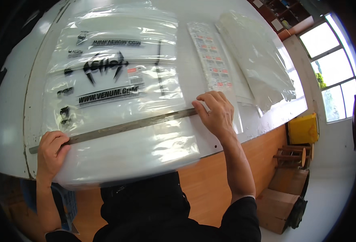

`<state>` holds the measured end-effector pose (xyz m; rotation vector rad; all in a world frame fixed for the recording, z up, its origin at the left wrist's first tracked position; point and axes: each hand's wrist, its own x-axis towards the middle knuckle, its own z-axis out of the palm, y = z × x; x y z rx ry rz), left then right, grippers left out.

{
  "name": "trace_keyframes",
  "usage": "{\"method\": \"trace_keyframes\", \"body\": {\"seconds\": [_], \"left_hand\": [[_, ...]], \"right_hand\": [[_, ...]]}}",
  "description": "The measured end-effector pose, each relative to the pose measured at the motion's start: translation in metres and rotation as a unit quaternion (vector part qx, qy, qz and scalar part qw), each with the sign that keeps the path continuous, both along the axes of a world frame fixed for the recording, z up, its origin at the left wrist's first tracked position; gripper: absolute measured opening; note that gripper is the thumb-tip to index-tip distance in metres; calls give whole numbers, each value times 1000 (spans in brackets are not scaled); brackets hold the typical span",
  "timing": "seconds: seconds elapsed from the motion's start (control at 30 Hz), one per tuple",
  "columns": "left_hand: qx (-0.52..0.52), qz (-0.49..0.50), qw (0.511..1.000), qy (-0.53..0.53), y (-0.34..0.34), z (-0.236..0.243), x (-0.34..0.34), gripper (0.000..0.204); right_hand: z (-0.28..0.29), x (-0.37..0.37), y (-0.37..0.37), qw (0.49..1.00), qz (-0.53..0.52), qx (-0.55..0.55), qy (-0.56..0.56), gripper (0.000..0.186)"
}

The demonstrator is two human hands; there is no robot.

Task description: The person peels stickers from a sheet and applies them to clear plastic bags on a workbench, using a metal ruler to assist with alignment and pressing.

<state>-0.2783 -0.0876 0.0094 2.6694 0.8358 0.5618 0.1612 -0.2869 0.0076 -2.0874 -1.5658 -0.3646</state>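
A flat grey metal bar [133, 124] lies across a stack of clear plastic bags [145, 80] on the white table. Black logos and lettering are printed on the bags, and a small label with a red patch sits on the top one. My left hand [52, 155] is closed on the bar near its left end, by the bags' lower left corner. At the other end, my right hand [218, 111] grips the bar with thumb and curled fingers, just past the bags' right side. The bags' near edge hangs over the table's front edge.
Right of the bags lie a strip of clear film with red and white labels [212, 56] and a large folded clear plastic sheet [258, 60]. Beyond the table [8, 121] are a yellow bin [303, 128], wooden stools [293, 156] and cardboard boxes [276, 207].
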Motion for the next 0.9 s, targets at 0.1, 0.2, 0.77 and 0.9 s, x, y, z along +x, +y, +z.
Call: {"method": "trace_keyframes", "body": {"seconds": [0.1, 0.2, 0.77, 0.9], "left_hand": [[8, -41, 999, -4, 2, 4, 26, 23], [-3, -76, 997, -32, -6, 9, 62, 23], [-22, -393, 919, -28, -90, -18, 391, 23], [-22, -292, 956, -19, -104, -32, 434, 28]], "right_hand": [[13, 45, -23, 985, -172, -31, -5, 24], [11, 73, -42, 956, -274, -93, 55, 40], [-6, 49, -87, 932, -281, -136, 185, 68], [-12, 70, -83, 916, -302, -105, 242, 68]]}}
